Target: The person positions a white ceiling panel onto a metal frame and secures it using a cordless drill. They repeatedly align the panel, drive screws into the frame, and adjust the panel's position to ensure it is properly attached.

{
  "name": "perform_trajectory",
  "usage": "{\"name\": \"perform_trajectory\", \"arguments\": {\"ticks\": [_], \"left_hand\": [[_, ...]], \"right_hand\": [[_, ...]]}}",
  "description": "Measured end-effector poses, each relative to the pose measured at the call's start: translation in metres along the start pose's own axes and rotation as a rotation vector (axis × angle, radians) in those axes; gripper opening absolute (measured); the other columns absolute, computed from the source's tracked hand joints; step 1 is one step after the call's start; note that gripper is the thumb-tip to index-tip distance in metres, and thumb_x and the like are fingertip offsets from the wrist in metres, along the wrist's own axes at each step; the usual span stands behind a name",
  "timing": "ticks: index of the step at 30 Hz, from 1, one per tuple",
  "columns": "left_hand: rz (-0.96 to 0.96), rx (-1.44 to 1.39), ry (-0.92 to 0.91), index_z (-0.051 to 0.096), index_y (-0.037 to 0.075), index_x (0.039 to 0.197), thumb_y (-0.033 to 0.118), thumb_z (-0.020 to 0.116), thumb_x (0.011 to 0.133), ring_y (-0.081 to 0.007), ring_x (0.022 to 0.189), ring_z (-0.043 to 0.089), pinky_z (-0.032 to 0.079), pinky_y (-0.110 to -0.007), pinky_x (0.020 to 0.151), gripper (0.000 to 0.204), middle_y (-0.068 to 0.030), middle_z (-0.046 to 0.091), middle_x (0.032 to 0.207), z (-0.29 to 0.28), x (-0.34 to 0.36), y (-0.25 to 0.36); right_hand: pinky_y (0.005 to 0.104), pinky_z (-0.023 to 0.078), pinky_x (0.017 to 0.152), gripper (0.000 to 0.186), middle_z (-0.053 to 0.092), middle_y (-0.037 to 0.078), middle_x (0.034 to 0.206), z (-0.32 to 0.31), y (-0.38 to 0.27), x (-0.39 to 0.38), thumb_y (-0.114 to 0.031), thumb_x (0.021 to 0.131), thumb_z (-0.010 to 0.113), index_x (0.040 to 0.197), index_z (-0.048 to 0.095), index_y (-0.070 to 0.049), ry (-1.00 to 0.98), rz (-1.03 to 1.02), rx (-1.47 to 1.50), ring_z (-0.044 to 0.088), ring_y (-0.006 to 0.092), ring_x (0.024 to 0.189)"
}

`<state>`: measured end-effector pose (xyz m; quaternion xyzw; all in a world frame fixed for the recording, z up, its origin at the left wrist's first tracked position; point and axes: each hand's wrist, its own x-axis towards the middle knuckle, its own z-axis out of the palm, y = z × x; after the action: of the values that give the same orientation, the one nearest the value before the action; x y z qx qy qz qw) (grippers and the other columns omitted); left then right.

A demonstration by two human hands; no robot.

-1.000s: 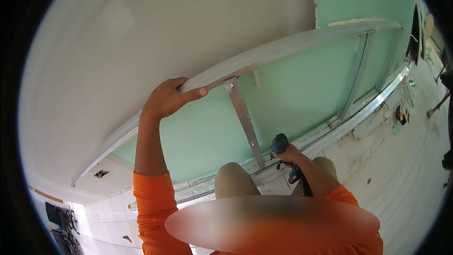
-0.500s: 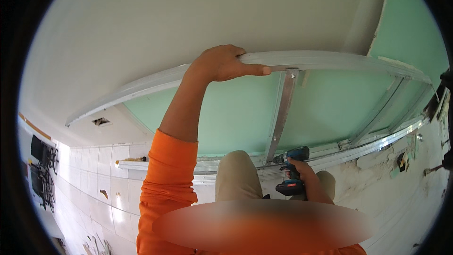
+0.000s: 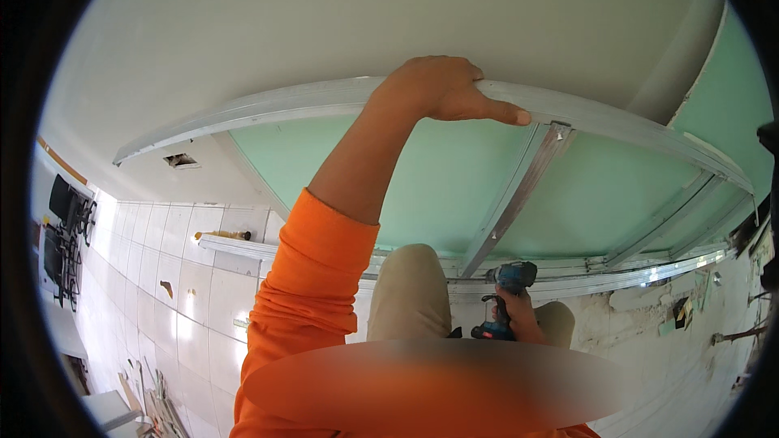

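My left hand, in an orange sleeve, grips the upper metal rail of a framework against the wall, thumb along its near face. Below it, a vertical metal stud runs between that rail and the lower rails, in front of green board. In my right hand is a blue and black cordless drill, held low beside the stud's foot and my tan-clad knee.
Black wheeled chairs stand at the far left. Offcuts lie on white tiles at lower left, debris at right. A yellow tool is at the left rail end. The wall has a square hole.
The view has turned, so the frame sits farther right and flatter. My left hand still grips the upper rail; the drill in my right hand has turned and stands more upright beside my knee.
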<state>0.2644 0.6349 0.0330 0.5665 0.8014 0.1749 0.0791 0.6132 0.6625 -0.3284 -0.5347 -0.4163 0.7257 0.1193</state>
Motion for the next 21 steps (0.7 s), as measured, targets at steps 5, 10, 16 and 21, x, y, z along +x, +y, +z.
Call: {"name": "perform_trajectory", "arguments": {"ticks": [5, 10, 16, 21], "left_hand": [[-0.003, -0.013, -0.049, 0.061, -0.007, 0.130, 0.091, 0.064, 0.055, -0.0442, 0.124, 0.057, 0.047, -0.049, 0.101, 0.123, -0.0309, 0.060, 0.130, -0.002, 0.001, -0.001], [-0.017, -0.008, -0.052, 0.058, -0.008, 0.131, 0.092, 0.064, 0.054, -0.0442, 0.126, 0.056, 0.046, -0.049, 0.103, 0.126, -0.0302, 0.059, 0.132, -0.003, -0.003, -0.001], [-0.011, 0.004, -0.087, 0.059, -0.008, 0.131, 0.092, 0.063, 0.055, -0.0438, 0.125, 0.056, 0.047, -0.049, 0.103, 0.125, -0.0294, 0.060, 0.131, -0.005, -0.002, 0.002], [-0.028, 0.015, -0.069, 0.063, -0.004, 0.129, 0.091, 0.063, 0.057, -0.0425, 0.121, 0.059, 0.048, -0.049, 0.100, 0.119, -0.0275, 0.063, 0.126, -0.003, 0.000, 0.003]], "right_hand": [[0.0403, 0.053, 0.049, 0.026, 0.067, 0.013, 0.079, 0.004, 0.008, 0.019, -0.020, 0.088, 0.074, 0.102, 0.059, -0.003, -0.013, 0.006, 0.264, 0.062, 0.0229, 0.054], [0.0372, 0.055, 0.057, 0.031, 0.068, 0.015, 0.081, -0.023, 0.004, 0.035, -0.024, 0.094, 0.065, 0.106, 0.059, 0.004, -0.104, 0.131, 0.275, 0.064, 0.0243, 0.060], [0.0354, 0.056, 0.060, 0.029, 0.068, 0.017, 0.084, -0.047, 0.015, 0.038, -0.024, 0.094, 0.063, 0.105, 0.059, 0.003, -0.234, 0.214, 0.396, 0.063, 0.0221, 0.062], [0.0367, 0.056, 0.060, 0.026, 0.068, 0.016, 0.082, -0.035, 0.039, 0.031, -0.027, 0.093, 0.066, 0.099, 0.060, -0.003, -0.051, 0.101, 0.265, 0.064, 0.0220, 0.062]]}}
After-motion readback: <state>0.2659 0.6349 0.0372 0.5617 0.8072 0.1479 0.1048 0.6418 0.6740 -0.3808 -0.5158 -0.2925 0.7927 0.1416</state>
